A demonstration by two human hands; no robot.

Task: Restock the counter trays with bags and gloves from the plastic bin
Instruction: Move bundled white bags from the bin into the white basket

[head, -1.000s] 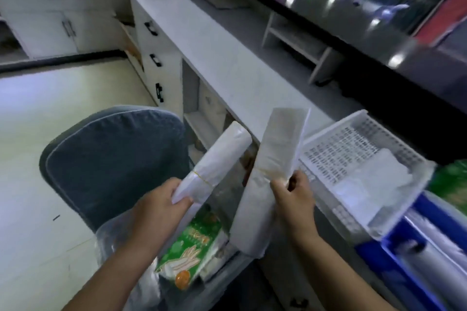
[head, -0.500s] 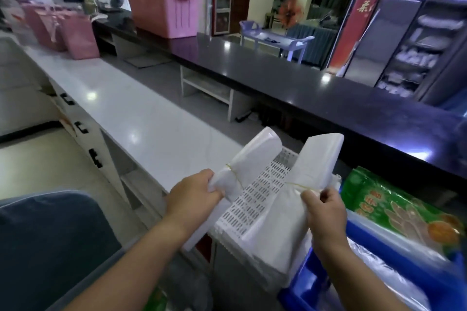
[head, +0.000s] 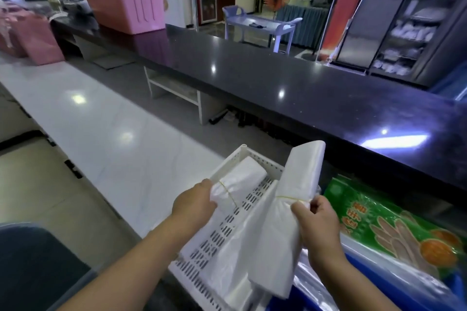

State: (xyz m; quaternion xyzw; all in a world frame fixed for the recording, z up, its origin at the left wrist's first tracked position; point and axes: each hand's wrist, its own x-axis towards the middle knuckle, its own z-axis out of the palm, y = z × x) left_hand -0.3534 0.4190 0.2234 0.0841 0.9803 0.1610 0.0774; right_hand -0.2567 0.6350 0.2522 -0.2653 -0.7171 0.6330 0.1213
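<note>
My left hand [head: 194, 203] grips a short white bundle of plastic bags [head: 240, 180] tied with a yellow rubber band, held over the white perforated tray [head: 217, 240]. My right hand [head: 316, 219] holds a longer, flat white bag bundle [head: 300, 184], also banded, standing tilted above the tray's right side. A layer of white bags lies in the tray under it. To the right, a green glove packet [head: 394, 222] rests on the blue tray [head: 379, 283], with clear plastic rolls beneath.
The white counter [head: 106, 134] runs away to the far left. A raised black counter [head: 303, 93] crosses behind the trays, carrying a pink bin [head: 123, 2] with a person behind it. Pink bags [head: 38, 35] stand far left. A blue chair back [head: 32, 265] sits bottom left.
My view swung up from the chair and plastic bin to the counter. Both hands carried their bag bundles over the white tray, and the left bundle has dropped lower, into it.
</note>
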